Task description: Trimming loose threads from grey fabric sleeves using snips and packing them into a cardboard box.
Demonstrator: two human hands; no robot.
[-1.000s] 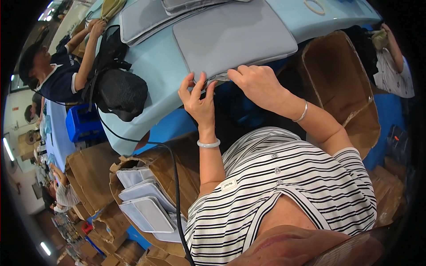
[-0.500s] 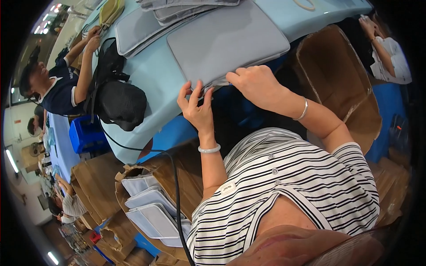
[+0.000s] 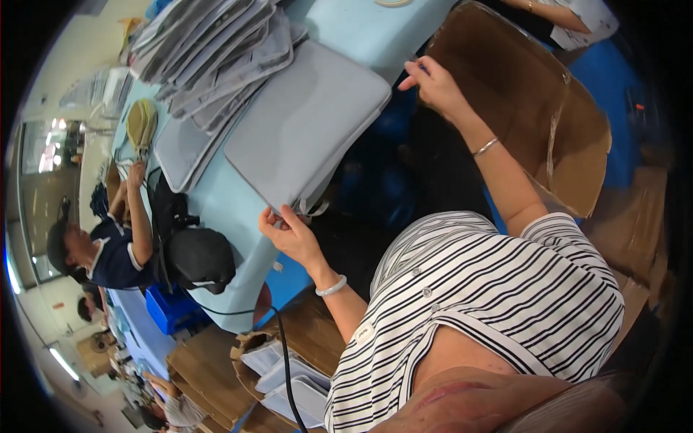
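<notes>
A flat grey laptop sleeve (image 3: 310, 123) lies at the front edge of the light blue table, its near edge overhanging slightly. My left hand (image 3: 296, 238) pinches the sleeve's near left corner between thumb and fingers. A light strip or loop (image 3: 315, 209) hangs beside that corner. Off the sleeve's right corner, my right hand (image 3: 442, 90) is raised with its fingers loosely bent and apart. Nothing shows clearly in it. Left of the sleeve rises a pile of similar grey sleeves (image 3: 209, 54), some fanned out.
A black cap (image 3: 202, 256) and black bag (image 3: 167, 202) sit on the table's left part, a black cable (image 3: 285, 346) trailing down. Cardboard boxes stand right (image 3: 577, 137) and lower left (image 3: 206, 375), the latter near more sleeves (image 3: 289, 382). Co-workers are left (image 3: 108, 242) and upper right.
My right hand has left the sleeve's near edge and moved right, past its corner. My left hand stays at the near left corner. The view has turned, showing more of the sleeve pile.
</notes>
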